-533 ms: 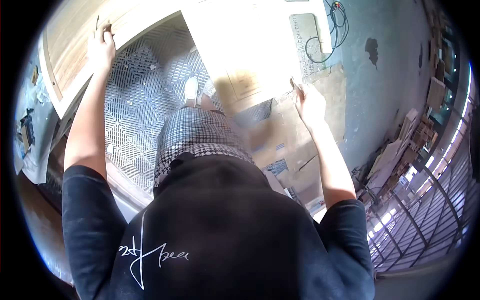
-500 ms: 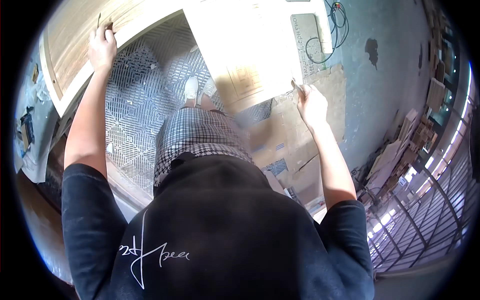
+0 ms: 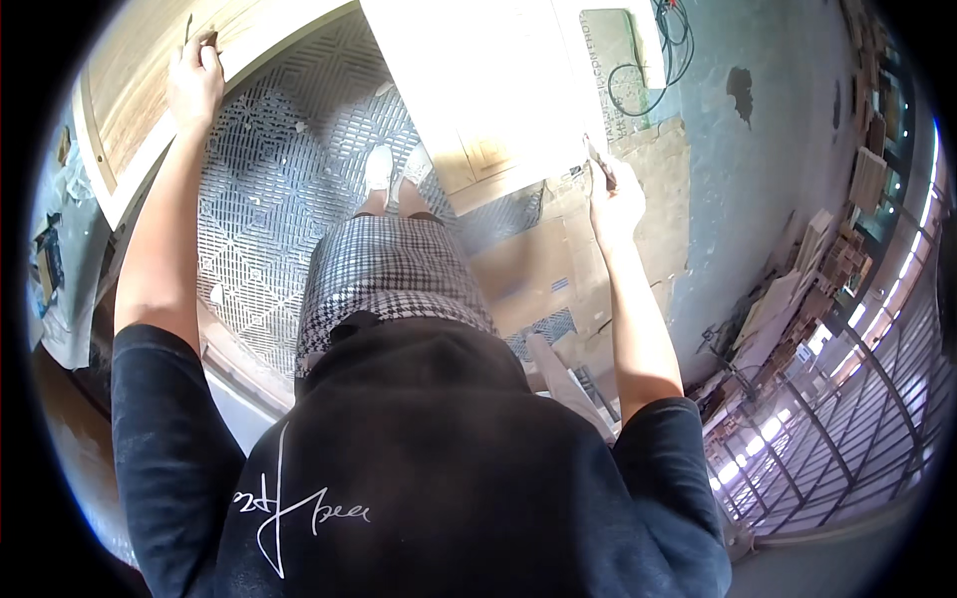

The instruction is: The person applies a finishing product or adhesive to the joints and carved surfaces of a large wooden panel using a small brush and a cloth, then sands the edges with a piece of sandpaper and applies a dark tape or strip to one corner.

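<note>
At the upper left, my left hand [image 3: 195, 88] is closed around a thin dark stick-like tool [image 3: 188, 28], over a wood-grained panel [image 3: 140, 85] with a pale edge strip. A small brown bit shows by its fingertips; I cannot make out what it is. My right hand [image 3: 616, 196] is closed on a slim greyish tool [image 3: 596, 157], whose kind I cannot tell. That tool's tip is beside the near right corner of a pale, brightly lit board [image 3: 488, 90]. Faint rectangular marks show on the board's near end.
Patterned floor matting [image 3: 284, 189] lies under my feet between the panel and the board. Flattened cardboard [image 3: 648, 199] covers the floor at the right. Looped dark cable [image 3: 688, 50] lies beyond the board. Stacked wood pieces [image 3: 797, 269] line the right side, near a metal grille [image 3: 847, 429].
Both hands have shifted slightly to the left, the left one also a little farther away. My body has turned a little. Each hand still holds its tool.
</note>
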